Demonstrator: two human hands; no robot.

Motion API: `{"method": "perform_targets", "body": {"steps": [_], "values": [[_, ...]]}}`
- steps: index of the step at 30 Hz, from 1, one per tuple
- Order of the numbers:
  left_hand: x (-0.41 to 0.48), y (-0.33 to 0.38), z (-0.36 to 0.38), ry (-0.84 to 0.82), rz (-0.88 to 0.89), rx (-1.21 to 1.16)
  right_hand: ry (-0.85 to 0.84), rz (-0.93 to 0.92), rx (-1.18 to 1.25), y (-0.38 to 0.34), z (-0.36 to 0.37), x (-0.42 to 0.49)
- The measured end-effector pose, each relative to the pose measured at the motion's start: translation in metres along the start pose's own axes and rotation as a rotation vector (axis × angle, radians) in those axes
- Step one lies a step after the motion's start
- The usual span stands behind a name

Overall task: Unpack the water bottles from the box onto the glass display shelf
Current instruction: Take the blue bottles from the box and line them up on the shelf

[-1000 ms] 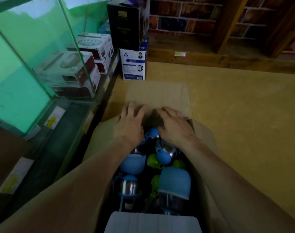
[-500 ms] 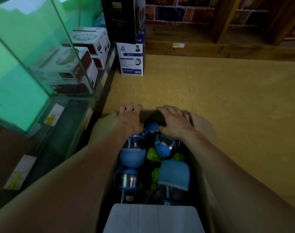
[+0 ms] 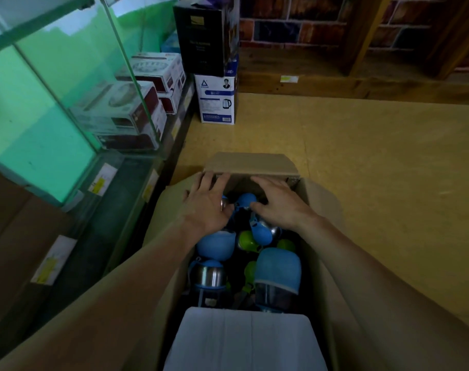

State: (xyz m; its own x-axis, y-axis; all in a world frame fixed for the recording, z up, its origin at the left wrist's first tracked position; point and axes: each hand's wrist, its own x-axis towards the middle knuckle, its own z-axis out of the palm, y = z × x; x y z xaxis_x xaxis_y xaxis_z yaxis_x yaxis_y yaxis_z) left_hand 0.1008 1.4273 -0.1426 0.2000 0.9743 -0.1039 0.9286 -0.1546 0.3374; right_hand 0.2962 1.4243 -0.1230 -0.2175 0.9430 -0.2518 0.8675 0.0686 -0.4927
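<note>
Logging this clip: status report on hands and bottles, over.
Left hand, right hand open at far end of brown cardboard box. Blue- and green-capped steel water bottles inside, none gripped. Far cardboard flap half-up by fingertips.

Head camera looks steeply down, close over the open box [image 3: 316, 210].

Matt cardboard box [image 3: 319, 210] — glossy steel bottles [image 3: 210, 274] (plastic caps).

bare left hand [image 3: 205, 207] and bare right hand [image 3: 283, 207]; forearms [image 3: 131, 285] uncovered as far as visible.
</note>
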Motion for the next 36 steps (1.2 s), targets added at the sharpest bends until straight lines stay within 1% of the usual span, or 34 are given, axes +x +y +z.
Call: {"method": "perform_targets", "body": {"steps": [4, 6, 8, 10, 12, 15, 17, 22, 25, 28, 30, 32, 36], "values": [[-0.042, 0.004, -0.002, 0.066, 0.005, -0.127, -0.013, -0.04, -0.065, 0.0, 0.001, -0.009], [-0.068, -0.001, 0.006, 0.042, 0.008, -0.177, -0.031, -0.062, -0.093, -0.004, 0.002, -0.014], [-0.082, -0.009, 0.014, 0.005, 0.003, -0.161, -0.072, -0.073, -0.125, -0.01, 0.006, -0.017], [-0.081, -0.006, 0.013, 0.032, -0.009, -0.182, -0.094, -0.088, -0.165, -0.017, 0.01, -0.019], [-0.073, 0.005, 0.006, 0.096, 0.025, -0.209, -0.105, -0.095, -0.173, -0.023, 0.013, -0.023], [-0.066, 0.016, 0.001, 0.068, 0.055, -0.2, -0.122, -0.09, -0.155, -0.034, 0.02, -0.035], [-0.071, 0.016, 0.0, 0.051, 0.036, -0.205, -0.134, -0.08, -0.111, -0.039, 0.026, -0.045], [-0.109, 0.016, 0.005, -0.036, -0.036, -0.27, -0.15, -0.011, 0.008, -0.051, 0.039, -0.081], [-0.145, 0.02, 0.014, -0.08, -0.085, -0.228, -0.161, 0.076, 0.06, -0.057, 0.047, -0.104], [-0.183, 0.026, 0.017, -0.192, -0.139, -0.225, -0.222, 0.154, 0.05, -0.06, 0.057, -0.135], [-0.203, 0.031, 0.015, -0.249, -0.158, -0.259, -0.232, 0.161, 0.022, -0.064, 0.06, -0.155], [-0.216, 0.032, 0.014, -0.224, -0.168, -0.304, -0.209, 0.174, -0.003, -0.069, 0.061, -0.17], [-0.224, 0.026, 0.019, -0.131, -0.122, -0.345, -0.182, 0.19, -0.078, -0.075, 0.066, -0.186]]}}
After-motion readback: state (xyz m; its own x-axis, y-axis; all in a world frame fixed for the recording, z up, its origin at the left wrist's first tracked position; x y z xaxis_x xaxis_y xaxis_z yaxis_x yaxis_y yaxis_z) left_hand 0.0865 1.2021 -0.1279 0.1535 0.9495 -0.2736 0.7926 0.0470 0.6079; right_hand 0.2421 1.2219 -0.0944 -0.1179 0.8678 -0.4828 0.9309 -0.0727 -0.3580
